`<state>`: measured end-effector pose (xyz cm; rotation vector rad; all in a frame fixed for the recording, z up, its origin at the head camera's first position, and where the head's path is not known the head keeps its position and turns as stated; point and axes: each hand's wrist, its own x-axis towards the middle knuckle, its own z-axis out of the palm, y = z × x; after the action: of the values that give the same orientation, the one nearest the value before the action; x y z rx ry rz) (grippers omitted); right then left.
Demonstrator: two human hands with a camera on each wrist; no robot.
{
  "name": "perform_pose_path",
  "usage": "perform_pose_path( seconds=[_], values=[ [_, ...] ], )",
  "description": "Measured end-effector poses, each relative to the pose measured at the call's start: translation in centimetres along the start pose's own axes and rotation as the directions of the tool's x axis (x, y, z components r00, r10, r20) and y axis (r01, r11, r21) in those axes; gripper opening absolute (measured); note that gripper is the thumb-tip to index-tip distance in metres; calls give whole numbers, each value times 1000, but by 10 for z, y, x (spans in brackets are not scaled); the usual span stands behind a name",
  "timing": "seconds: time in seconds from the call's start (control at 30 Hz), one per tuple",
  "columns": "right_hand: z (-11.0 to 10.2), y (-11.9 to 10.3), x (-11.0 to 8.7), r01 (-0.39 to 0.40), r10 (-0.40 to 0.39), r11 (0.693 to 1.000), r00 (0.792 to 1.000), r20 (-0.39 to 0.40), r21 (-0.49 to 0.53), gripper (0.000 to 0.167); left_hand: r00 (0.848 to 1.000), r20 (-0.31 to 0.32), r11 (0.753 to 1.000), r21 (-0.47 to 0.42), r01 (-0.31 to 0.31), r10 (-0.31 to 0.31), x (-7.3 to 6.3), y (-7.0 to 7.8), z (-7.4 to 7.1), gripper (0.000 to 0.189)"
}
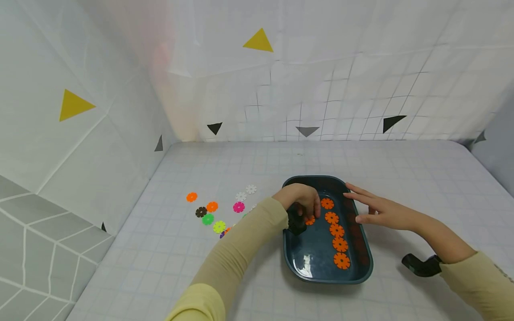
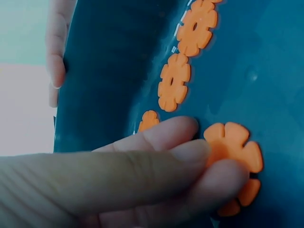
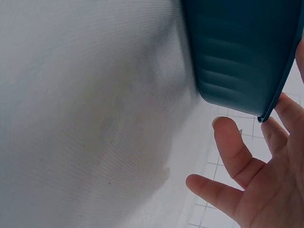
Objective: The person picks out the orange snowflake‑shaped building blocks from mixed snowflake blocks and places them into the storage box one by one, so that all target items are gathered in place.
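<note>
My left hand reaches over the left side of a dark blue plastic tray. Between thumb and finger it pinches an orange flower-shaped disc, low over the tray's floor. Several more orange flower discs lie in a row along the right side of the tray, each with notched petals and a small slot in the middle. At the tray's right rim, my right hand has its fingers spread, with fingertips resting at the edge; the right wrist view shows it against the outer wall.
Left of the tray, loose flower discs lie scattered on the white gridded tabletop: orange, a brown one, a green one, a pink one and white ones. My left forearm covers part of this group. White sheeting hangs behind the table.
</note>
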<state>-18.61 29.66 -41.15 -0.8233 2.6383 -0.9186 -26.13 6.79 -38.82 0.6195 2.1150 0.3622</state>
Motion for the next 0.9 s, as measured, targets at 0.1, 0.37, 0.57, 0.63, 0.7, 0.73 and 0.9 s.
perform_pose_path(
  seconds=[0.1,0.37,0.57,0.63,0.7,0.73,0.9],
  values=[
    [0,0,0,-2,2,1000,1000,0,0,62,1000,0,1000,-3,-9,9,0,0,0,13],
    [-1,-1,0,11,-11,1000,1000,-5,-1,61,1000,-12,1000,-15,-19,19,3,-1,1,13],
    [0,0,0,21,-21,1000,1000,-2,3,61,997,-67,998,-51,-47,43,0,0,0,13],
    [0,1,0,23,-23,1000,1000,0,2,61,994,-96,998,-27,-58,55,-3,1,-2,12],
    [0,1,0,25,-25,1000,1000,0,2,61,990,-125,998,6,-64,65,-8,2,-4,11],
    [0,1,0,25,-25,1000,1000,0,2,61,988,-139,998,20,-67,69,-11,3,-6,11],
    [-1,1,-1,27,-27,1000,1000,-2,12,61,978,-181,994,57,-94,103,-29,5,-15,14]
  ],
)
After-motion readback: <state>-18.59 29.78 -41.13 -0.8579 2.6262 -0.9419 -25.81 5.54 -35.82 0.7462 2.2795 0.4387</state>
